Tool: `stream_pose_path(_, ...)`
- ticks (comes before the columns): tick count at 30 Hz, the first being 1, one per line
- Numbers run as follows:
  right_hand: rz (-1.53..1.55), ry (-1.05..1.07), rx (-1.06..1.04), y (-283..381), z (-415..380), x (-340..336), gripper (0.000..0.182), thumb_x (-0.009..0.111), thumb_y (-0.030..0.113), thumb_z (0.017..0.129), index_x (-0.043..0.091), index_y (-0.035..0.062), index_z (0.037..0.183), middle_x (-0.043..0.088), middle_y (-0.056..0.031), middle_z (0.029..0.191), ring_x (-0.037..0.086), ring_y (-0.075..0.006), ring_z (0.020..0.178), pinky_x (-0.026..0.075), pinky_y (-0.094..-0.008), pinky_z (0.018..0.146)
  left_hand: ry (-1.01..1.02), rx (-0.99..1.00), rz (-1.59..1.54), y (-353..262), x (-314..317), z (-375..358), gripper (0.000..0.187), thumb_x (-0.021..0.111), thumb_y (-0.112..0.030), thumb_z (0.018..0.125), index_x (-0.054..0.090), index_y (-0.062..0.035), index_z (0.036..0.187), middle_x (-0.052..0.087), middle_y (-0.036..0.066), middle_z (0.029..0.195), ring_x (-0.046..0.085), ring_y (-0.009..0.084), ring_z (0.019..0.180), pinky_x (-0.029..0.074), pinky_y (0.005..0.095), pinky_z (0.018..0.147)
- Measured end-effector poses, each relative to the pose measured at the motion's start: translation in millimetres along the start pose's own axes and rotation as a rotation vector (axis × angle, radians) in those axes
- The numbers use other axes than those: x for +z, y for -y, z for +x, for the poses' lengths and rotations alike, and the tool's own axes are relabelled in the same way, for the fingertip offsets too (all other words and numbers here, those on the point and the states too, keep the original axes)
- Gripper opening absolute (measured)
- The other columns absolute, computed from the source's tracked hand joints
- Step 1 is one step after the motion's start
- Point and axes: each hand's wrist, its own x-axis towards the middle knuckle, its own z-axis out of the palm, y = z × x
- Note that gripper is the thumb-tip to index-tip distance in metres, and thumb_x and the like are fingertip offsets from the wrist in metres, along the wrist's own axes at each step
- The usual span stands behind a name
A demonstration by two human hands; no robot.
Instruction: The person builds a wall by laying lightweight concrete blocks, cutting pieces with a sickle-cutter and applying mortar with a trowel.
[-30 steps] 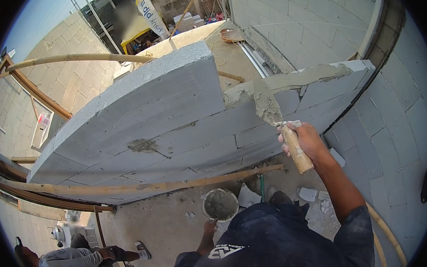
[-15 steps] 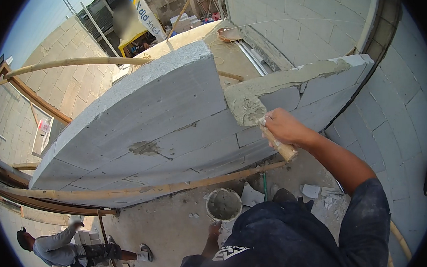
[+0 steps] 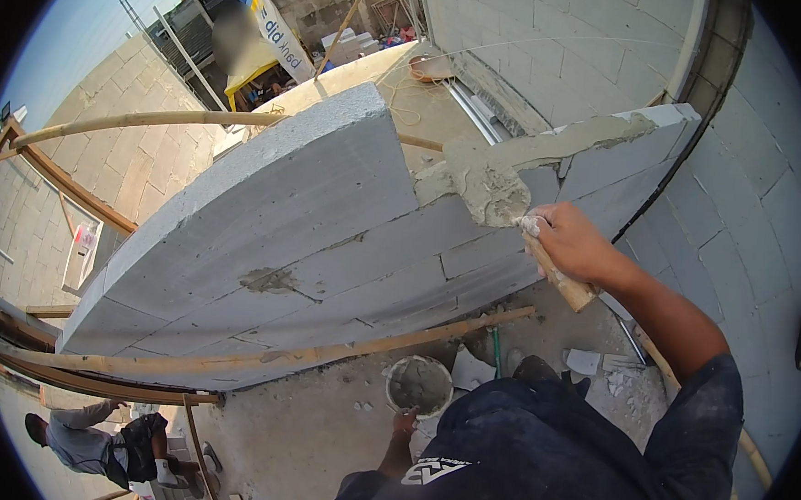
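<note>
Head view looks down over my right hand (image 3: 573,245), closed tight around the wooden handle of a trowel (image 3: 495,196) whose blade lies loaded with wet mortar (image 3: 563,141) on the top edge of the block wall (image 3: 310,226), just where the taller course steps down to the lower one. My left hand (image 3: 398,424) is low down by my leg, fingers on the rim of the mortar bucket (image 3: 419,385), though whether it grips the rim or only rests there I cannot tell. I judge the risk is mortar sliding off the blade and down the wall face, since the blade sits at the very edge of the top; a tilt of my wrist would drop it onto the floor (image 3: 316,428) below. The bucket stands close to my feet and could be kicked over. A bamboo pole (image 3: 256,360) runs along the foot of the wall. Grey block walls enclose the place on the right, broken block pieces (image 3: 586,360) lie on the floor, and another person (image 3: 100,442) crouches far below at the lower left.
</note>
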Motion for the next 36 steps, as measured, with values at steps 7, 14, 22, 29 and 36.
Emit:
stream_pose_path(7,-0.428,-0.006,-0.271,7,58,31,0.035,0.039,0.018,0.086,0.053,-0.0093,0.069,0.055,-0.0187,0.055,0.062,-0.0295,0.055,0.049,-0.0381,0.054,0.037,0.013,0.151,0,-3,7,0.051,0.069,-0.043,0.072,0.062,-0.0001,0.098,0.064,0.013,0.08,0.062,0.0222,0.07,0.05,0.0344,0.058)
stream_pose_path(14,-0.448,0.071,-0.28,-17,-6,18,0.034,0.04,0.017,0.086,0.051,-0.0082,0.066,0.055,-0.0184,0.058,0.056,-0.0276,0.047,0.048,-0.0369,0.054,0.064,-0.013,0.185,22,2,22,0.055,0.071,-0.045,0.07,0.061,-0.0016,0.103,0.065,0.014,0.086,0.062,0.0219,0.072,0.049,0.035,0.058)
stream_pose_path(22,0.086,-0.238,0.066,-24,31,-12,0.032,0.042,0.015,0.084,0.052,-0.0142,0.074,0.055,-0.0195,0.061,0.061,-0.0273,0.051,0.051,-0.039,0.049,0.039,0.082,0.326,18,-6,31,0.052,0.072,-0.044,0.069,0.062,-0.0026,0.099,0.064,0.012,0.082,0.06,0.0214,0.068,0.046,0.0371,0.057)
stream_pose_path(29,-0.019,-0.066,0.058,-2,44,12,0.032,0.041,0.016,0.086,0.051,-0.0105,0.07,0.055,-0.0157,0.062,0.057,-0.0238,0.048,0.048,-0.0353,0.041,-0.05,0.082,-0.02,10,1,6,0.052,0.071,-0.047,0.069,0.062,-0.0003,0.09,0.063,0.009,0.07,0.057,0.023,0.062,0.045,0.0355,0.056)
stream_pose_path(36,-0.358,0.081,-0.213,16,51,24,0.036,0.04,0.016,0.085,0.052,-0.0121,0.066,0.056,-0.0191,0.06,0.059,-0.0272,0.047,0.05,-0.0365,0.047,0.052,0.392,0.601,75,-1,49,0.065,0.068,-0.054,0.067,0.062,0.0017,0.101,0.065,0.018,0.086,0.063,0.0299,0.078,0.048,0.0401,0.068)
